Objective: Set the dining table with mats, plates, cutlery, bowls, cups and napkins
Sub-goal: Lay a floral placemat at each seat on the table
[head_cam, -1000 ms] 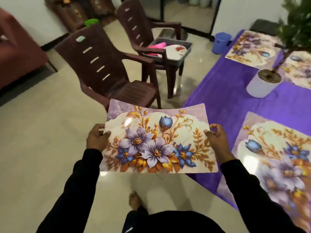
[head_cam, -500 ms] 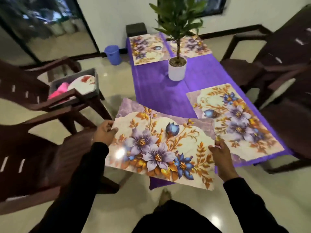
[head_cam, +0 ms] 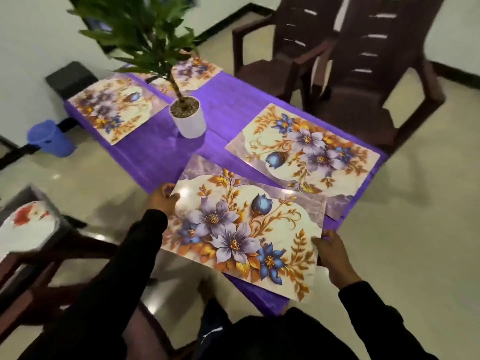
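Right, you hold the floral mat (head_cam: 241,235) by both short edges: left hand (head_cam: 163,201) grip pinching the left edge, thumb on top; right hand (head_cam: 335,255) grip pinching the right edge. Mat hangs over the near corner of the purple worktop (head_cam: 155,154), beside a laid mat (head_cam: 306,152).

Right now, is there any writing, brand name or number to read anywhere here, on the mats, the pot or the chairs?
None: no readable text anywhere.
Floral placemat held by both hands: flowers and leaves only, no words.
White plant pot: plain.
Dark brown plastic chairs: no label visible.
Blue plastic bin: blurred, no marking discernible.
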